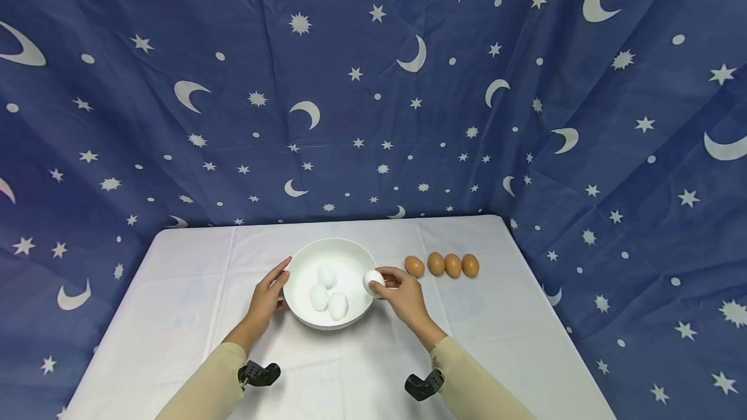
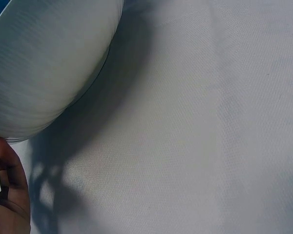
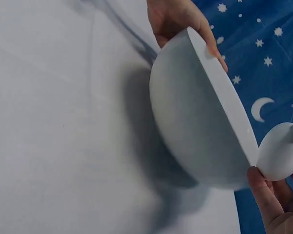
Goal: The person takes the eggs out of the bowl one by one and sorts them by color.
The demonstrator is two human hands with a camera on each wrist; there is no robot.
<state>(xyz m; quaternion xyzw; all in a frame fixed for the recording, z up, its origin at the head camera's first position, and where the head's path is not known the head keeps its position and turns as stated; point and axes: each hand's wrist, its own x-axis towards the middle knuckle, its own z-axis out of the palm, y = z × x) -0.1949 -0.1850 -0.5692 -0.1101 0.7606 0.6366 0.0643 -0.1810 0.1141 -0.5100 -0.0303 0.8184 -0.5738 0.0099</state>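
Observation:
A white bowl (image 1: 360, 258) stands on the table, with several white eggs (image 1: 338, 306) inside it. At its right rim, my right hand (image 1: 404, 291) pinches another white egg (image 1: 371, 280) between thumb and fingers; the right wrist view shows this egg (image 3: 279, 152) beside the rim, with a fingertip close to the bowl's edge. On the opposite side, my left hand (image 1: 267, 295) rests against the bowl's outer wall, its fingers extended along the rim. The left wrist view shows its thumb (image 2: 9, 158) touching the wall.
Several brown eggs (image 1: 452, 266) lie in a row on the white tablecloth (image 1: 350, 381), right of the bowl. A blue curtain (image 1: 350, 37) with moons and stars hangs behind and beside the table.

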